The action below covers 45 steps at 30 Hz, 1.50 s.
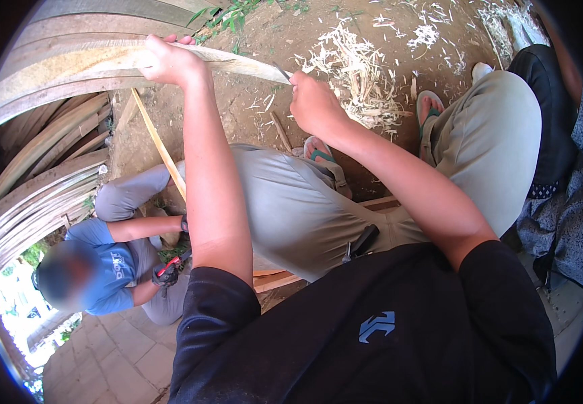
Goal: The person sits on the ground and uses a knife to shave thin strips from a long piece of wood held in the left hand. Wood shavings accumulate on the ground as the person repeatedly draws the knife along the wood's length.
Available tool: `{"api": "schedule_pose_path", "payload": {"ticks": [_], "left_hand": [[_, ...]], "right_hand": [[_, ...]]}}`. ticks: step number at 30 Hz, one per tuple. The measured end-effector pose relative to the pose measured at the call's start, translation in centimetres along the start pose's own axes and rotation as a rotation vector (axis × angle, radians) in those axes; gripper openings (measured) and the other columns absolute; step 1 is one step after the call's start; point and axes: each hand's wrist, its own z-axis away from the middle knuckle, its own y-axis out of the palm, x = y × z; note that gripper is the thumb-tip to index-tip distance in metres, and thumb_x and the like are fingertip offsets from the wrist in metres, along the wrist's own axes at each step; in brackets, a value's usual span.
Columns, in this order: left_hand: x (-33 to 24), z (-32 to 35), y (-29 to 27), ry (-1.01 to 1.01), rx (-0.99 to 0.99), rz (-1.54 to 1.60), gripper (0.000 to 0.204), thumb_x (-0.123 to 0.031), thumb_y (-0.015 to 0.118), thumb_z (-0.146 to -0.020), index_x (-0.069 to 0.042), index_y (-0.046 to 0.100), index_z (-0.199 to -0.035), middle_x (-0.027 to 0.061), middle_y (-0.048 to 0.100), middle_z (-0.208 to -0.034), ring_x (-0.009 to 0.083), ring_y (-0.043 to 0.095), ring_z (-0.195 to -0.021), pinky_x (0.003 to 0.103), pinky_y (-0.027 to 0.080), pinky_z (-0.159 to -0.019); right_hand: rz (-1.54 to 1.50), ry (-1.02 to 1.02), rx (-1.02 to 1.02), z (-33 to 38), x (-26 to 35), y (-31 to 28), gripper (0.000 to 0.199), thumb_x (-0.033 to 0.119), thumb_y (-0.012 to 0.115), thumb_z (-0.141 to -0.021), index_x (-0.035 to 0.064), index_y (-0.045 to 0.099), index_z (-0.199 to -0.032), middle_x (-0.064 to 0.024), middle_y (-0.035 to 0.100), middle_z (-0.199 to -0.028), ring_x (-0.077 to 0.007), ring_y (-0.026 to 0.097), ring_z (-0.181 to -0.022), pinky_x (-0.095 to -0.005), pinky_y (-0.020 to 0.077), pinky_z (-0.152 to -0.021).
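A long, pale wooden strip (244, 65) reaches from the far left to the upper middle, its end tapering. My left hand (173, 64) is closed around the strip, knuckles up, some way back from that end. In my right hand (315, 101), the fingers are closed on a knife, mostly hidden by the fist. Only its short dark blade (280, 71) shows, lying against the tip of the strip. Both my arms stretch forward over my knees.
Pale shavings (365, 84) litter the dirt ground ahead. Curved boards (42, 175) are stacked at left. Also at left sits a co-worker (113, 252) in a blue shirt and dark gloves, holding a red-handled tool (170, 267) beside a yellowish strip (159, 145). Another person's dark-clad leg (540, 101) is at right.
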Motion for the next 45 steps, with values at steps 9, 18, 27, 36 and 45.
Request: {"api": "schedule_pose_path", "payload": {"ticks": [9, 18, 27, 36, 45], "left_hand": [[-0.3, 0.3, -0.2, 0.003, 0.0, -0.006, 0.025, -0.016, 0.057, -0.092, 0.002, 0.044, -0.105, 0.0172, 0.057, -0.079, 0.026, 0.058, -0.051, 0.037, 0.048, -0.045], [-0.3, 0.3, -0.1, 0.006, 0.003, -0.008, 0.025, -0.016, 0.057, -0.091, 0.002, 0.045, -0.104, 0.0171, 0.057, -0.079, 0.026, 0.058, -0.051, 0.036, 0.048, -0.046], [-0.2, 0.2, -0.1, 0.019, -0.002, -0.012, 0.023, -0.015, 0.056, -0.091, 0.003, 0.045, -0.101, 0.0179, 0.058, -0.078, 0.0263, 0.058, -0.05, 0.037, 0.048, -0.044], [-0.5, 0.4, 0.4, 0.031, 0.012, -0.019, 0.023, -0.014, 0.056, -0.09, 0.003, 0.045, -0.098, 0.0189, 0.058, -0.074, 0.028, 0.059, -0.048, 0.037, 0.048, -0.042], [-0.7, 0.9, 1.1, 0.02, 0.053, -0.014, 0.025, -0.017, 0.056, -0.092, 0.004, 0.046, -0.103, 0.0189, 0.059, -0.077, 0.0276, 0.059, -0.051, 0.037, 0.049, -0.046]], "right_hand": [[-0.006, 0.033, 0.073, 0.9, 1.2, -1.0, 0.026, 0.0, 0.052, -0.092, -0.0088, 0.059, -0.115, -0.0335, 0.07, -0.094, -0.0481, 0.071, -0.096, -0.0541, 0.0545, -0.088], [0.005, 0.012, 0.063, 1.1, 1.1, -0.9, 0.026, -0.001, 0.05, -0.092, -0.0099, 0.058, -0.115, -0.0332, 0.07, -0.092, -0.0475, 0.071, -0.095, -0.0536, 0.0558, -0.086], [0.018, 0.041, 0.085, 1.3, 1.8, -1.1, 0.025, -0.002, 0.05, -0.092, -0.0098, 0.058, -0.115, -0.0317, 0.071, -0.092, -0.0461, 0.072, -0.094, -0.0524, 0.0565, -0.085], [0.009, -0.017, 0.109, 0.0, 0.9, -1.0, 0.019, 0.002, 0.056, -0.09, -0.0097, 0.06, -0.104, -0.034, 0.069, -0.099, -0.0477, 0.069, -0.099, -0.0528, 0.0547, -0.086], [-0.087, -0.028, -0.001, -3.0, -0.8, 0.3, 0.02, 0.0, 0.059, -0.088, -0.0079, 0.062, -0.106, -0.0325, 0.069, -0.097, -0.0467, 0.07, -0.097, -0.0519, 0.0546, -0.085]]}}
